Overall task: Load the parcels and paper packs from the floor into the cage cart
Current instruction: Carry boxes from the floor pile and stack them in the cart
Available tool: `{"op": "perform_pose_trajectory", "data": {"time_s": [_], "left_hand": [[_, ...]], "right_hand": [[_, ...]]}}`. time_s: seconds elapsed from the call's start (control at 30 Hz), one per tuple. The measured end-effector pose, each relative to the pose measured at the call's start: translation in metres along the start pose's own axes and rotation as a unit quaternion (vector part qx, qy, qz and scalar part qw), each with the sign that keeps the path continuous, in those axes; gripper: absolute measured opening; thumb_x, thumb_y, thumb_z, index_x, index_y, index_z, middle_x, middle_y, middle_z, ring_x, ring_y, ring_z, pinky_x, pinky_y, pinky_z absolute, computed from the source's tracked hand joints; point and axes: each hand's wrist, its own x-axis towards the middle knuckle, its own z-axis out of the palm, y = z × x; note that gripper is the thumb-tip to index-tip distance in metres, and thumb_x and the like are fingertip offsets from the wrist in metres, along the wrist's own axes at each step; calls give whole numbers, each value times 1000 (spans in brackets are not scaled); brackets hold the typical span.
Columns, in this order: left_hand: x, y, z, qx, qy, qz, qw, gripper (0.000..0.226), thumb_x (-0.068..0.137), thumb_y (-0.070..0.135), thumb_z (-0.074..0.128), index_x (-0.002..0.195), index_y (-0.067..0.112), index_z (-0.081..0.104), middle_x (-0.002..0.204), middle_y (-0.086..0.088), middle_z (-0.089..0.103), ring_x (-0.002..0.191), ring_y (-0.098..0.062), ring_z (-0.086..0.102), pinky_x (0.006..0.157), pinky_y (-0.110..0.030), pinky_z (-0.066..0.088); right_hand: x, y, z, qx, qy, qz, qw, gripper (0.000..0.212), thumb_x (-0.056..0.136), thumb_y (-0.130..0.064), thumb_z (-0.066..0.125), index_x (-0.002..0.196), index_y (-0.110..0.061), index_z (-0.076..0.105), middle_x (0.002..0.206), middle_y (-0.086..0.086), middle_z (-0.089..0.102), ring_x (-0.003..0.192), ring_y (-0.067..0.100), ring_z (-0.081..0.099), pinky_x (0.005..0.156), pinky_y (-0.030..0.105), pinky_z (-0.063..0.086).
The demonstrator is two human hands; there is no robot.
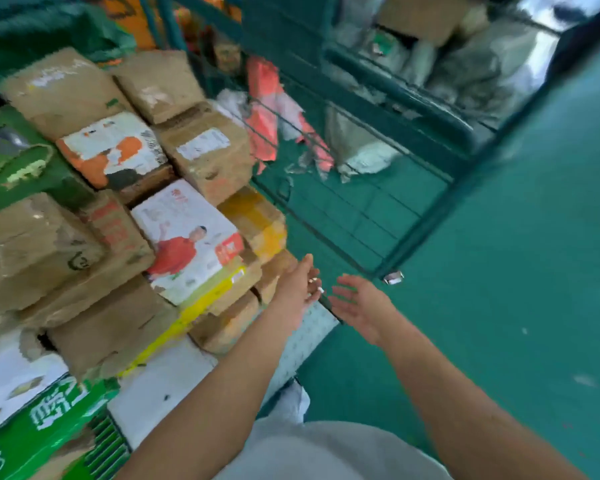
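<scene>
Head view: both arms extend forward over a green floor (499, 289). The left hand (298, 289) is open, fingers straight and spread, holding nothing; it hangs just beside the right edge of a stack of parcels (118, 220). The right hand (361, 303) is also open, palm turned up and inward, fingers relaxed, holding nothing. The two hands are near each other but apart.

The parcels fill the left half of the frame, piled against one another. Most are brown cardboard boxes (205, 150) with white labels. Among them lie a white printed pack with a figure in red (187, 240), a white and orange pack (111, 147) further back, a yellow taped box (257, 220), and a green printed carton (49, 420) at the lower left. A white patterned pack (309, 337) lies low beneath the left forearm.

The cage cart (378, 188), made of green wire mesh and dark green frame bars, stands ahead of the hands, just beside the stack. Inside it, at the far end, lie a red plastic bag (264, 109) and grey and white soft bags (361, 147). A second cage (447, 57) behind holds more grey bags. The frame is motion-blurred.
</scene>
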Motion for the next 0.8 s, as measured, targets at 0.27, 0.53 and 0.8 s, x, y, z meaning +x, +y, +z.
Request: {"op": "perform_pose_trajectory", "data": {"time_s": [0.27,0.53,0.8], "left_hand": [[-116,-165,82,214,-150,-52,964,20,103,41,58,103,21,61,97,4,67,81,-12,65,72,-27,55],[-207,-285,148,377,-291,-82,875,22,103,39,59,111,19,61,106,1,68,89,-15,65,79,-30,55],[-272,-379,190,493,-366,-96,784,19,104,34,57,111,17,61,106,-1,66,85,-14,63,74,-29,53]], "right_hand": [[-150,154,-167,222,131,-11,966,15,104,-27,57,110,-15,63,117,11,66,101,24,65,89,36,52],[-266,259,-281,413,272,-61,867,13,103,-23,58,108,-13,63,114,11,68,98,24,66,95,38,51],[-331,363,-328,557,349,-76,749,18,103,-21,55,116,-10,63,112,11,71,97,24,66,87,36,52]]}}
